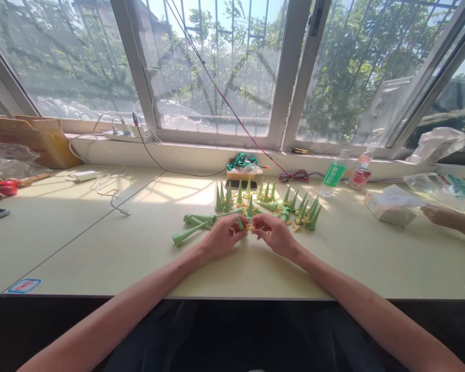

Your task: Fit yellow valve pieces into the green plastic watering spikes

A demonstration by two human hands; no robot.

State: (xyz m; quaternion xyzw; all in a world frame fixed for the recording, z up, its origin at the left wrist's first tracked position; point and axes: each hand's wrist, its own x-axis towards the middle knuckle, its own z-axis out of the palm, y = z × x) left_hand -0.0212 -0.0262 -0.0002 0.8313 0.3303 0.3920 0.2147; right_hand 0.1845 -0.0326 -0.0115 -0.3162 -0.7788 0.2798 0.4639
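Note:
Near the table's middle, my left hand (221,235) is closed round a small green plant watering spike (241,223), its tip pointing up. My right hand (276,235) pinches a small yellow plastic valve (250,227) right beside that spike; whether the two parts are joined I cannot tell. Behind my hands, several green spikes stand upright with yellow valves at their bases, among them a spike (313,219) at the right end. Left of my hands lie several longer green spikes, such as one with a ribbed cap (184,235). My fingers hide part of the held pieces.
A small box with green material (242,164) stands at the back. To the right are a green-labelled bottle (333,174), a pink-labelled bottle (360,173), a tissue box (391,206) and another person's hand (444,216). A white cable (112,194) lies on the left.

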